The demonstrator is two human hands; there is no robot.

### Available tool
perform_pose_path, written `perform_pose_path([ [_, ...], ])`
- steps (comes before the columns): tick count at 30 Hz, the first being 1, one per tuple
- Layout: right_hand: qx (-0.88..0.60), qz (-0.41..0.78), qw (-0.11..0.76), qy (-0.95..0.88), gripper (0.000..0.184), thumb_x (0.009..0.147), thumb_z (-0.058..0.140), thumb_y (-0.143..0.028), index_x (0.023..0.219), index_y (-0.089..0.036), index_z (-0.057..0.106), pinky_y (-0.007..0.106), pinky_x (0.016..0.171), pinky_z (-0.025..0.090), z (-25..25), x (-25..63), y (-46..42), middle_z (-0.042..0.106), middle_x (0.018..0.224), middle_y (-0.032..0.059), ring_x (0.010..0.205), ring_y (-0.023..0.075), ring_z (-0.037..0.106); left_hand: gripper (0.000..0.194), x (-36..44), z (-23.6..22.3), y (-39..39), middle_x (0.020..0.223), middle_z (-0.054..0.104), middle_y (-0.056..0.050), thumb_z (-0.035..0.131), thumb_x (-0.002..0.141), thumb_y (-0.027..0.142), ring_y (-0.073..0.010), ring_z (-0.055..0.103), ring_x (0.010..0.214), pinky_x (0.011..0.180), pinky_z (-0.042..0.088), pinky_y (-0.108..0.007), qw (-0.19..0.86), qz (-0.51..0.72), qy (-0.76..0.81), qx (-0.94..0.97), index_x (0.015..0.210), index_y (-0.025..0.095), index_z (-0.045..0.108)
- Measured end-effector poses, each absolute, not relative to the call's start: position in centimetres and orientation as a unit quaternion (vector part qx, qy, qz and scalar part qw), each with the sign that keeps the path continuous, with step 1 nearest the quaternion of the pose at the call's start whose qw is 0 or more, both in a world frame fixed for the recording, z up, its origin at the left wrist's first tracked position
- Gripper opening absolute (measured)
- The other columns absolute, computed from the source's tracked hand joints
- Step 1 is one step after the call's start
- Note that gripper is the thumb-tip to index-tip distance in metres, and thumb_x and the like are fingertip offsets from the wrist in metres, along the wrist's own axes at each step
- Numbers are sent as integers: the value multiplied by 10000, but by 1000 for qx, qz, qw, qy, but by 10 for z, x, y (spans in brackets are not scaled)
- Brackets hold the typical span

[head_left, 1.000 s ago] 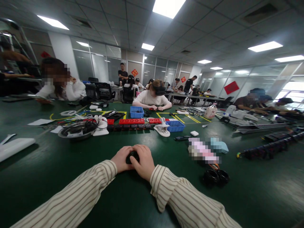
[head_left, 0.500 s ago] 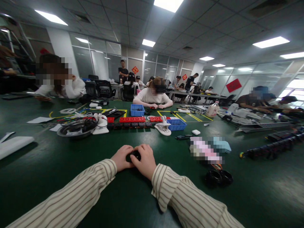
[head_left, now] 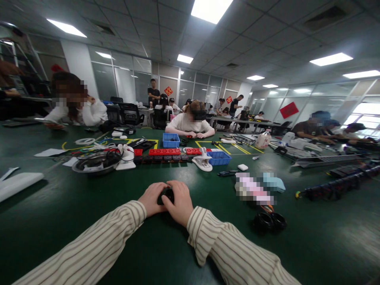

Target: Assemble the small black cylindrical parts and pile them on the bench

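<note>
Near the middle of the green table (head_left: 118, 241), my left hand (head_left: 151, 198) and my right hand (head_left: 180, 202) close around a small, round, glossy black object (head_left: 169, 193). Its left side and most of its underside are hidden by my fingers, so I cannot tell its exact kind. My fingertips almost meet at the far side of it, and both thumbs lie on the near side. Two black ring-shaped pieces (head_left: 269, 221) rest side by side on the table, to the right of my right hand.
Beyond my hands stand a red and black row of modules (head_left: 166, 154), a white clip stand (head_left: 203, 161), blue bins (head_left: 219, 157) and a metal bowl of cables (head_left: 95, 164). A white earbud case (head_left: 242, 167) and pixelated items (head_left: 255, 189) lie right. Opposite sits a person (head_left: 190, 122).
The camera view has shifted slightly, so the table items sit a little further left. Both hands stay around the black object, with only a slight change in finger position.
</note>
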State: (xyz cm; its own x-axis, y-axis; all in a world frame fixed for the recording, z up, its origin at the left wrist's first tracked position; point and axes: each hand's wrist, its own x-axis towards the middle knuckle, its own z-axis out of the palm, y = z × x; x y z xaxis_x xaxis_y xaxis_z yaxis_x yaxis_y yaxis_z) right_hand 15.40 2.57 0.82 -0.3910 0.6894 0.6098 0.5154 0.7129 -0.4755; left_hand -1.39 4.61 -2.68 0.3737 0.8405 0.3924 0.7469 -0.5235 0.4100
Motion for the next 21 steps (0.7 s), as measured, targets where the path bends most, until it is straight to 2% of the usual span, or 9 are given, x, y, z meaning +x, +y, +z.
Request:
perform_pose_path([
  [4, -438, 92, 398, -801, 371, 748, 616, -363, 1039, -157, 514, 400, 852, 385, 2, 153, 31, 559, 997, 90, 964, 242, 499, 507, -11, -24, 42, 1043, 566, -77, 696, 575, 382, -282, 510, 1011, 967, 336, -467, 51, 282, 488, 824, 1013, 198, 519],
  [7, -456, 89, 382, -799, 348, 729, 639, -403, 957, -170, 518, 385, 805, 396, 1, 152, 34, 548, 928, 66, 903, 229, 502, 455, -10, -22, 41, 1008, 568, -62, 699, 568, 383, -274, 516, 997, 999, 297, -491, 44, 279, 493, 823, 953, 203, 535],
  [9, -457, 91, 373, -803, 309, 721, 651, -404, 893, -181, 525, 374, 787, 393, 1, 151, 35, 542, 892, 50, 875, 220, 495, 397, -10, -20, 42, 982, 570, -59, 696, 570, 362, -270, 521, 974, 980, 328, -479, 45, 277, 493, 823, 900, 199, 546],
  [14, -437, 103, 373, -812, 225, 721, 660, -341, 840, -188, 545, 360, 794, 380, 4, 151, 34, 543, 877, 38, 872, 207, 479, 345, -11, -20, 44, 976, 576, -74, 701, 569, 308, -271, 524, 968, 891, 431, -411, 77, 292, 489, 818, 856, 176, 565],
  [18, -395, 107, 371, -834, 172, 724, 613, -232, 883, -181, 571, 353, 829, 374, 5, 153, 33, 564, 914, 42, 904, 205, 481, 411, -14, -19, 45, 1032, 580, -68, 679, 567, 237, -268, 523, 1026, 946, 411, -403, 128, 299, 470, 821, 962, 181, 583],
  [21, -345, 118, 371, -854, 230, 698, 558, -141, 920, -189, 589, 348, 859, 368, 6, 155, 33, 596, 936, 32, 925, 200, 495, 478, -16, -18, 45, 1073, 587, -70, 651, 558, 197, -274, 524, 1050, 973, 390, -405, 158, 293, 449, 829, 1031, 176, 583],
])
